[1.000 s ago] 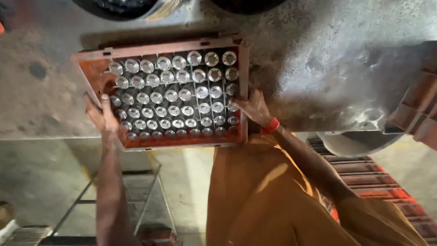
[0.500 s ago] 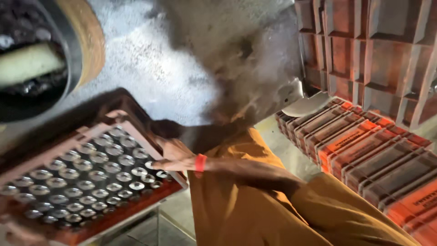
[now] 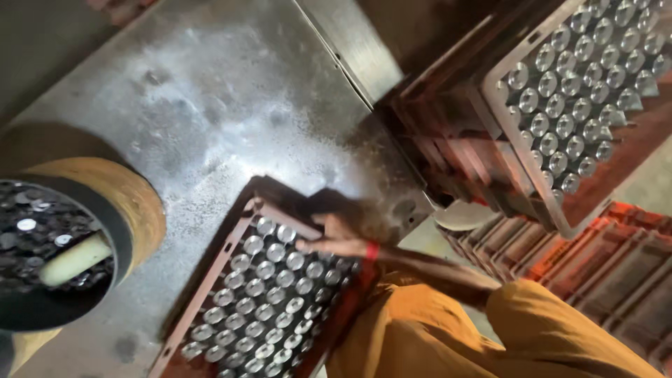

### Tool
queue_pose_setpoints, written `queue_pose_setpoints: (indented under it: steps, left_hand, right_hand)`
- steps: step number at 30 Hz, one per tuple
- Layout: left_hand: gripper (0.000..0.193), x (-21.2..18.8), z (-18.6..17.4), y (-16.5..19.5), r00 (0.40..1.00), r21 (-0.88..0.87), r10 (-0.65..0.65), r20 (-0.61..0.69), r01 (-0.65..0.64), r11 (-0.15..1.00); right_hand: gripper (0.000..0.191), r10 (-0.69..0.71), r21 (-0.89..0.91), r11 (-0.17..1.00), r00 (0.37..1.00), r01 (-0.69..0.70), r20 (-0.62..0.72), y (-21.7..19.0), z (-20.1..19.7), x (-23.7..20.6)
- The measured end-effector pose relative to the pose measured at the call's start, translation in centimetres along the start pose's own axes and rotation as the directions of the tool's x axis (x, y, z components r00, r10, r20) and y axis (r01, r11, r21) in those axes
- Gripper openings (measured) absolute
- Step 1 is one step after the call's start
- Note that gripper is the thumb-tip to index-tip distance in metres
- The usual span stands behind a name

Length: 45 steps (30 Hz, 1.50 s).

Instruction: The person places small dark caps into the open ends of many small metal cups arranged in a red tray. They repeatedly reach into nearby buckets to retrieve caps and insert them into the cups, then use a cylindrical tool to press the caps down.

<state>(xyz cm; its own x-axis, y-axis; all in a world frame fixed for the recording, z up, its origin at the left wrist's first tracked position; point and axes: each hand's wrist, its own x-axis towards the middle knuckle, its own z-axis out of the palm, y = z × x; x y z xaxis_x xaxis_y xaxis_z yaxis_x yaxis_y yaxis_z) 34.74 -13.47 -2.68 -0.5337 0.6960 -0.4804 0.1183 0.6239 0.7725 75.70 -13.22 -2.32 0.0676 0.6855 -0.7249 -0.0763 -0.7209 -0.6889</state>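
Yellow-brown and round, a big drum with a dark inner rim [image 3: 133, 210] is sitting at the far left, filled with small shiny metal caps [image 3: 28, 238], and a pale cream rod [image 3: 73, 257] is lying across that heap. The drum is resting on a grey, speckled metal tabletop [image 3: 231, 105] that is taking up most of the upper left of the view.

Just right of the drum, a rusty-red rectangular crate packed with rows of silver-capped bottles [image 3: 259, 301] is lying tilted on the table's near edge, its lower end running out of the bottom of the picture. The right hand [image 3: 334, 238], with a red band at the wrist, is gripping the crate's upper right rim, fingers curled over the edge; the hand is blurred, so the exact finger hold is unclear. The left hand is not showing in the view. Below the arm, the person's orange-brown garment [image 3: 448, 336] is filling the lower middle.

Further right, a second reddish crate of silver-capped bottles [image 3: 581, 91] is sitting on a stack in the upper right corner, well apart from the held crate. Beneath it, empty orange-red plastic crates [image 3: 595, 266] are lying side by side.
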Motion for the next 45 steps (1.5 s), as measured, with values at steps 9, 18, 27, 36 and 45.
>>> queue_pose_setpoints:
  steps: [9,18,27,36,45]
  left_hand:
    - [0.036,-2.5,9.1,-0.5,0.973,-0.247,-0.067,0.219,0.122,0.961]
    - [0.067,-1.9,26.5,12.6,0.712,-0.178,0.465,0.526,-0.443,0.879]
    - [0.046,0.2,34.3,23.0,0.753,-0.248,0.315,0.578,-0.206,0.947]
    - [0.044,-1.4,30.6,17.9,0.857,-0.254,0.176,0.484,-0.055,0.966]
    - [0.054,-4.1,29.1,13.4,0.909,-0.272,0.044,0.415,0.077,0.959]
  right_hand:
    - [0.082,-0.397,-0.903,0.41,0.866,-0.13,-0.305,-9.5,-15.2,7.2]
    - [0.032,-0.858,-0.937,0.344,0.388,-0.055,-0.338,-18.9,-24.2,5.4]
    - [0.04,-0.942,-0.951,0.287,-0.143,0.117,-0.302,-9.6,-14.2,-11.7]
    - [0.049,-0.718,-0.706,0.682,0.357,0.191,-0.597,-4.9,-12.6,0.2]
    - [0.035,-0.82,-0.859,0.489,0.414,0.152,-0.394,-7.5,-19.1,1.6]
